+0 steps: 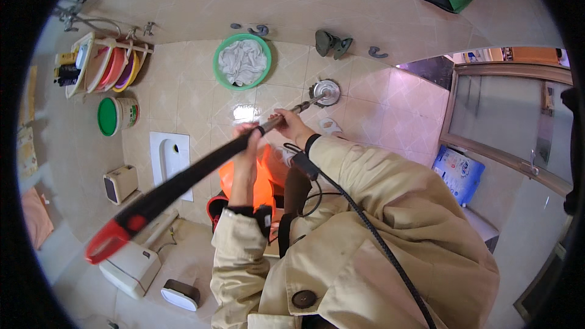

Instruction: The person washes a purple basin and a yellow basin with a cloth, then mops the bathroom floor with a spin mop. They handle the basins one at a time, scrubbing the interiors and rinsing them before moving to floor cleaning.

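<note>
A spin mop slants across the middle, its black grip [196,169] ending in a red hanging loop [107,240] at lower left. My left hand [247,144] is closed around the lower end of the black grip. Farther down, my right hand [290,124] holds the metal pole. The round mop head [327,92] rests on the tiled floor, with dark fringe showing around its silvery disc. Below my left hand stands a bright orange plastic object [256,178], partly hidden by my arm; its kind is unclear.
A green basin [219,77] holding white cloth stands by the wall. Left are a squat toilet [157,169], a lidded bucket [108,116] and a basin rack [82,73]. A blue bag [457,173] lies right, near a framed glass door [498,105]. A black cord [365,224] crosses my jacket.
</note>
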Available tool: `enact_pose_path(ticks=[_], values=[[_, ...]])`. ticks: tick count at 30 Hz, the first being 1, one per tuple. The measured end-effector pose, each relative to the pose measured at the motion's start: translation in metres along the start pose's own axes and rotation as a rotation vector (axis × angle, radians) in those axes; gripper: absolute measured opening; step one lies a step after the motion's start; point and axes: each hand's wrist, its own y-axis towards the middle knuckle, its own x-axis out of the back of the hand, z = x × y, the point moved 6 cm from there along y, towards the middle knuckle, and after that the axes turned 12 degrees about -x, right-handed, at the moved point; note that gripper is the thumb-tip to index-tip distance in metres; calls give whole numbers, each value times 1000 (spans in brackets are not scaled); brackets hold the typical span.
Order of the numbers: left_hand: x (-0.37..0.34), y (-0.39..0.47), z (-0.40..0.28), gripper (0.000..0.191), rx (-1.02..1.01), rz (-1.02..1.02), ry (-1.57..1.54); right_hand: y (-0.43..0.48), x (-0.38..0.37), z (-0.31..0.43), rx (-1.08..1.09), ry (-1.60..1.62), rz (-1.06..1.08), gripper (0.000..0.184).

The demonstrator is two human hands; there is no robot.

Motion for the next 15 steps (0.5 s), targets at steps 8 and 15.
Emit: enact_pose_path(ticks=[8,15], values=[[-83,-97,-186,41,-426,681,1670,-2,42,9,194,-167,-518,22],[-58,-100,-201,81,681,756,2380,-68,59,22,134,-602,-780,38]])
